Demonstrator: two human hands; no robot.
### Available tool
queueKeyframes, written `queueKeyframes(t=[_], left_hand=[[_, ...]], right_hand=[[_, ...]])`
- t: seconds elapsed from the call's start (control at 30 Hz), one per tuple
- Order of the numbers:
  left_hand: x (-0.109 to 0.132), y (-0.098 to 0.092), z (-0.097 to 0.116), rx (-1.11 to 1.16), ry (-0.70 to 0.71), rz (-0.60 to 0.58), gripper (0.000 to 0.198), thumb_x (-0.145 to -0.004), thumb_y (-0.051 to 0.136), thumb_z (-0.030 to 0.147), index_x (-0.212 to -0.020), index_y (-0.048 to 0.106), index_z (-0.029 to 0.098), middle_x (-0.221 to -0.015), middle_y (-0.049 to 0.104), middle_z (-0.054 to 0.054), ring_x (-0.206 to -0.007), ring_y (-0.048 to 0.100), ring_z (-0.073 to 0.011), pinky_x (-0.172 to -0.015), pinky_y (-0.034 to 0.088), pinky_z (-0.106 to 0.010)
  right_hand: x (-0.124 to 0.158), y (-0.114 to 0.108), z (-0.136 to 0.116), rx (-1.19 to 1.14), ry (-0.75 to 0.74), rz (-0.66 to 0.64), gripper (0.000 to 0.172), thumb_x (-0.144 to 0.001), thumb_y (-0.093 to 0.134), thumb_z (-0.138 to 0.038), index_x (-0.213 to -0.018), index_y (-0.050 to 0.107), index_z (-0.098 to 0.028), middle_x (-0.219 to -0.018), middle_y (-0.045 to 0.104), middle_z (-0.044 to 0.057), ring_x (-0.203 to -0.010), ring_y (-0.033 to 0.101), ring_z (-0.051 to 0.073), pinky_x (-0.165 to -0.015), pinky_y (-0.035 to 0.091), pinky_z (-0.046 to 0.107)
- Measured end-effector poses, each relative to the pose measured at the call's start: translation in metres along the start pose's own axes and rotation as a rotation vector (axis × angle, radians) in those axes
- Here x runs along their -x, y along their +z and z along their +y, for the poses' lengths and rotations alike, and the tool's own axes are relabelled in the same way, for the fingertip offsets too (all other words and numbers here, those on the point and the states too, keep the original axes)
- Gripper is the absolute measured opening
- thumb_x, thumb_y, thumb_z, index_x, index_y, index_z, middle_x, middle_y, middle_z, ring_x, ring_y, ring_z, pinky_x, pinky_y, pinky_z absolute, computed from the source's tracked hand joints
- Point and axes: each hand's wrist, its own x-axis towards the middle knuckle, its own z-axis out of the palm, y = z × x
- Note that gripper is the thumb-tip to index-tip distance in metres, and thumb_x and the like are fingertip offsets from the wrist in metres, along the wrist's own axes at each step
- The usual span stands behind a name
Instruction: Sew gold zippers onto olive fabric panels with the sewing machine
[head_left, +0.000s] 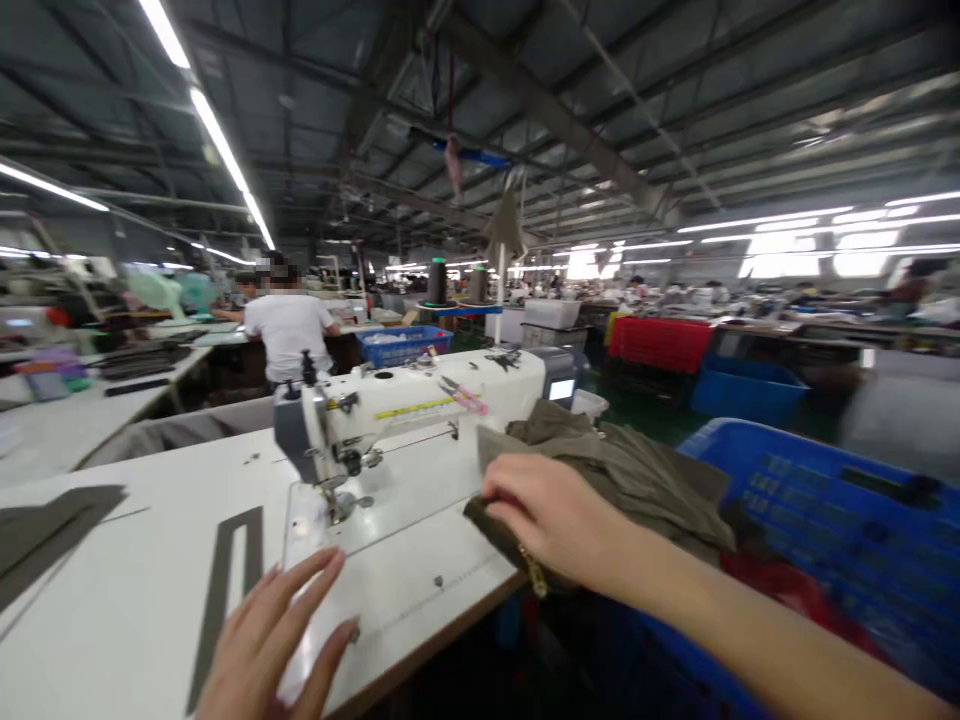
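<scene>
My right hand [551, 515] is closed on the edge of an olive-green garment [637, 475], which lies heaped at the right end of the sewing table [405, 580]. A gold zipper [534, 572] dangles below that hand. My left hand [277, 635] rests over the table's front with its fingers spread and nothing in them. Ahead of it stands a white sewing machine [427, 395], its needle area just beyond the fingertips. To the left lies a flat olive fabric strip with a slot [217, 600].
A blue plastic crate [832, 490] stands close on the right with red material in it. Pink-handled thread snips [463, 395] lie on the machine. More dark fabric [56, 530] is at the table's left. A person in a white shirt [289, 330] sits ahead; thread cones [437, 283] stand behind the machine.
</scene>
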Motion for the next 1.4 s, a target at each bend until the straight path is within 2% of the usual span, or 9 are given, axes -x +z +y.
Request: queueKeyframes(t=[0.07,0.17,0.53,0.7,0.9,1.03,1.17,1.23,1.4], left_hand=[[-0.004,-0.011,0.011,-0.013,0.027,-0.015,0.042,-0.087,0.044,0.033,-0.128,0.041,0.027,-0.121,0.054,-0.007,-0.109,0.051,-0.026,-0.096,0.039,-0.047],[-0.008,-0.017,0.014,-0.008,0.068,-0.095,0.03,-0.087,0.044,0.021,-0.115,0.052,0.025,-0.11,0.061,-0.005,-0.102,0.056,-0.0205,-0.097,0.038,-0.043],[-0.022,0.041,0.006,-0.095,-0.197,-0.596,0.009,-0.081,0.056,0.024,-0.084,0.062,0.017,-0.089,0.058,-0.006,-0.084,0.054,-0.0222,-0.073,0.041,-0.035],[-0.018,0.033,-0.002,-0.105,-0.175,-0.636,0.017,-0.085,0.045,0.012,-0.078,0.06,0.018,-0.084,0.057,-0.004,-0.079,0.052,-0.0187,-0.069,0.039,-0.031],[-0.017,0.021,-0.008,-0.12,-0.091,-0.53,0.016,-0.088,0.041,0.012,-0.08,0.054,0.017,-0.081,0.057,-0.003,-0.076,0.052,-0.0173,-0.069,0.041,-0.028],[-0.036,-0.008,0.004,-0.131,-0.01,-0.467,0.017,-0.089,0.038,0.014,-0.079,0.052,0.018,-0.077,0.057,-0.002,-0.071,0.053,-0.0175,-0.063,0.04,-0.028],[-0.055,-0.04,0.028,0.106,-0.235,-0.449,0.017,-0.091,0.035,0.023,-0.083,0.05,0.02,-0.071,0.058,0.001,-0.065,0.055,-0.0152,-0.058,0.039,-0.024],[-0.052,-0.038,0.036,0.232,-0.39,-0.476,0.015,-0.089,0.037,0.026,-0.082,0.049,0.02,-0.067,0.057,0.002,-0.065,0.056,-0.0155,-0.056,0.039,-0.023],[-0.013,0.0,0.031,0.4,-0.866,-0.723,0.017,-0.087,0.034,0.022,-0.1,0.044,0.017,-0.06,0.053,0.004,-0.042,0.052,-0.0136,-0.041,0.038,-0.022]], right_hand=[[-0.015,0.049,-0.023,-0.064,-0.224,-0.158,0.006,-0.077,0.055,-0.014,-0.08,0.056,-0.019,-0.083,0.061,0.002,-0.081,0.055,0.016,-0.071,0.039,0.026],[-0.018,0.101,-0.039,-0.223,-0.255,-0.244,0.02,-0.077,0.057,-0.015,-0.096,0.056,-0.018,-0.095,0.062,0.004,-0.087,0.056,0.016,-0.078,0.042,0.026],[-0.028,0.151,0.026,-0.183,-0.123,-0.064,0.024,-0.082,0.052,-0.015,-0.103,0.062,-0.019,-0.102,0.058,0.007,-0.094,0.05,0.02,-0.081,0.041,0.035],[-0.034,0.149,0.02,-0.164,-0.149,-0.084,0.01,-0.08,0.059,-0.02,-0.074,0.067,-0.021,-0.083,0.058,0.003,-0.087,0.049,0.019,-0.076,0.037,0.034],[-0.035,0.143,0.016,-0.244,-0.206,-0.099,0.007,-0.078,0.061,-0.019,-0.084,0.064,-0.02,-0.091,0.06,0.002,-0.089,0.05,0.016,-0.078,0.035,0.032],[-0.039,0.098,0.008,-0.211,-0.295,-0.051,0.013,-0.084,0.051,-0.018,-0.075,0.06,-0.017,-0.08,0.06,0.003,-0.08,0.051,0.016,-0.074,0.035,0.03],[-0.051,0.028,0.0,-0.144,-0.276,0.022,0.02,-0.086,0.05,-0.029,-0.073,0.06,-0.019,-0.068,0.061,0.001,-0.068,0.053,0.015,-0.066,0.033,0.026],[-0.066,0.017,-0.002,-0.089,-0.208,-0.059,0.024,-0.078,0.061,-0.038,-0.063,0.059,-0.02,-0.06,0.06,-0.002,-0.06,0.053,0.014,-0.057,0.031,0.024],[-0.112,0.087,-0.016,0.031,-0.264,-0.304,0.028,-0.064,0.072,-0.044,-0.067,0.064,-0.017,-0.067,0.064,0.003,-0.067,0.058,0.019,-0.055,0.032,0.024]])
